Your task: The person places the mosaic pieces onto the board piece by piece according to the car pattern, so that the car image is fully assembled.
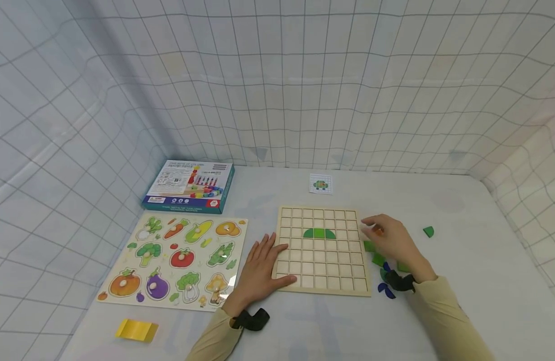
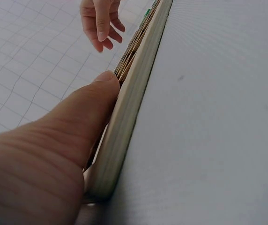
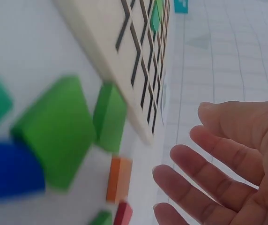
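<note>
Grid board (image 1: pixel 322 271) bears three green pieces (image 1: pixel 319 233); the left hand (image 1: pixel 259 268) — fingers spread — rests on its edge. The right hand (image 1: pixel 392 241), fingers parted, hovers empty near green blocks (image 1: pixel 379 259).

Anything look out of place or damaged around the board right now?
Mildly: one green quarter-round piece lies alone to the right of the right hand, apart from the loose pieces bunched beside the board. No damage is visible.
</note>
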A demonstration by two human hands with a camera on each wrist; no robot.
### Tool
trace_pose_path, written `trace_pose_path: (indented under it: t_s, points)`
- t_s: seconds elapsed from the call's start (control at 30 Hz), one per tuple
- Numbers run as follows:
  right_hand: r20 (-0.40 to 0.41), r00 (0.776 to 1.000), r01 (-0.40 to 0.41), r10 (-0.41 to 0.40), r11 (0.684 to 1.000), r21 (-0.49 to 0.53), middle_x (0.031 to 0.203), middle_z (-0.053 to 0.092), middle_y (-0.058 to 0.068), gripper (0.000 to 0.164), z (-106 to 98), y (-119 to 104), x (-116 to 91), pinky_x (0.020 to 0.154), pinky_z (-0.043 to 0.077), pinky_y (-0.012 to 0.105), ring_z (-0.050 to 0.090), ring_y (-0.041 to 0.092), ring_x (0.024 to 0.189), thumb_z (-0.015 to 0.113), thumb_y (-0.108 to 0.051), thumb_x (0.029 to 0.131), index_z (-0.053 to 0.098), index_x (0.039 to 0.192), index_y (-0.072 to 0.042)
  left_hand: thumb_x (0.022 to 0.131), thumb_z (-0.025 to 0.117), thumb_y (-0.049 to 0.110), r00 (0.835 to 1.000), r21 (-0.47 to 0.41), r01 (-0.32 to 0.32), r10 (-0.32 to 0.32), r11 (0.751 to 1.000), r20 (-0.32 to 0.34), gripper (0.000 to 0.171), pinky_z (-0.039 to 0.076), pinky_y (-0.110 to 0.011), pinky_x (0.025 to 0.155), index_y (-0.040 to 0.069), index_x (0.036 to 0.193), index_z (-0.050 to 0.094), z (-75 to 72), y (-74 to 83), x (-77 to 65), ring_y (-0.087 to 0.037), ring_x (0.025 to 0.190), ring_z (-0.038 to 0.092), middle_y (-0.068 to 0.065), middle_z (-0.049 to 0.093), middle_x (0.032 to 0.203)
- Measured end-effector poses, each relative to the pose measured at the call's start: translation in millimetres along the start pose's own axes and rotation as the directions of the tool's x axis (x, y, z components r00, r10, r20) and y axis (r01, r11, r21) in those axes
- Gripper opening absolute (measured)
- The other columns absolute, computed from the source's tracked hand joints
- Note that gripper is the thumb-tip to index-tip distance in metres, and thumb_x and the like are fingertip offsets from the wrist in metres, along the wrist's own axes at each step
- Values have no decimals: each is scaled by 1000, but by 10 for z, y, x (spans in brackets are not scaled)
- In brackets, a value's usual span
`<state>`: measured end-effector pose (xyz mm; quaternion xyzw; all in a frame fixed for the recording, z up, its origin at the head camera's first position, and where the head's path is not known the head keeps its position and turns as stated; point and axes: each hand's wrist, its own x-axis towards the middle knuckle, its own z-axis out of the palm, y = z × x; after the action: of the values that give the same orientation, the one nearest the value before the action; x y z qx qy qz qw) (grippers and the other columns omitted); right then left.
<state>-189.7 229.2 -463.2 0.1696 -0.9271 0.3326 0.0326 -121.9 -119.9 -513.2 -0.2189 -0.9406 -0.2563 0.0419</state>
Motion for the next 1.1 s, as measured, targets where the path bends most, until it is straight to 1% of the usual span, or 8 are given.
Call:
trace_pose_path:
  t_s: [0.23, 0.37, 0.43, 0.53, 0.7, 0.83, 0.93, 1.1]
  points:
    - [-29, 997, -68, 67, 996, -65, 105, 63, 19, 31, -219, 188, -98, 71, 50, 48, 59, 36, 92, 65, -17, 91, 65, 115, 2, 80, 64, 59, 1000, 8, -2, 2, 1000, -6, 77, 5, -42, 114, 12, 139, 45, -10, -9, -3, -28, 142, 11, -15, 22, 154]
    - [-35, 993, -117, 115, 991, -67, 109, 62, 22, 33, -283, 264, -165, 71, 51, 50, 58, 39, 95, 65, -18, 90, 64, 114, 4, 80, 64, 59, 1000, 3, 1, -1, 1000, -5, 77, 6, -42, 114, 12, 139, 45, -23, -2, 1, -29, 142, 11, -16, 22, 154]
    - [-48, 988, -148, 145, 985, -84, 107, 63, 20, 32, -295, 290, -195, 68, 51, 48, 57, 38, 95, 67, -19, 88, 65, 112, 2, 80, 64, 59, 1000, 3, 2, -2, 1000, -6, 78, 6, -42, 114, 12, 139, 45, -28, 1, 3, -29, 142, 12, -16, 22, 154]
    - [-50, 984, -175, 171, 979, -103, 104, 63, 20, 30, -315, 319, -231, 70, 49, 49, 56, 38, 94, 70, -17, 86, 67, 108, 3, 80, 64, 60, 1000, 7, 6, -6, 1000, -2, 78, 6, -42, 114, 12, 139, 45, -32, 1, 5, -29, 142, 12, -15, 22, 154]
    - [3, 977, -213, 214, 972, -105, 104, 62, 22, 35, -343, 361, -266, 77, 47, 53, 54, 40, 96, 74, -21, 83, 67, 106, 4, 80, 63, 60, 1000, 9, 5, -5, 1000, -6, 78, 6, -42, 114, 13, 139, 45, -27, -9, 6, -29, 142, 12, -15, 22, 154]
    - [21, 968, -246, 249, 964, -98, 104, 60, 21, 38, -344, 443, -314, 76, 47, 51, 52, 39, 96, 75, -23, 82, 66, 108, 4, 80, 63, 61, 1000, 11, 0, 0, 1000, -2, 78, 5, -42, 114, 13, 139, 45, -3, -17, 7, -28, 142, 11, -15, 22, 154]
    - [12, 967, -253, 255, 963, -94, 103, 60, 20, 38, -341, 503, -355, 73, 46, 47, 52, 37, 94, 74, -22, 82, 66, 109, 4, 81, 62, 61, 1000, 16, -2, 2, 1000, 3, 77, 5, -41, 114, 14, 139, 44, 9, -13, 2, -28, 142, 11, -14, 22, 154]
    - [-3, 969, -246, 247, 964, -103, 101, 59, 19, 35, -340, 526, -370, 71, 46, 44, 53, 36, 92, 74, -18, 81, 67, 108, 4, 81, 62, 62, 1000, 30, -1, 1, 1000, -1, 78, 6, -41, 114, 14, 139, 45, 4, -10, -8, -28, 142, 11, -14, 22, 154]
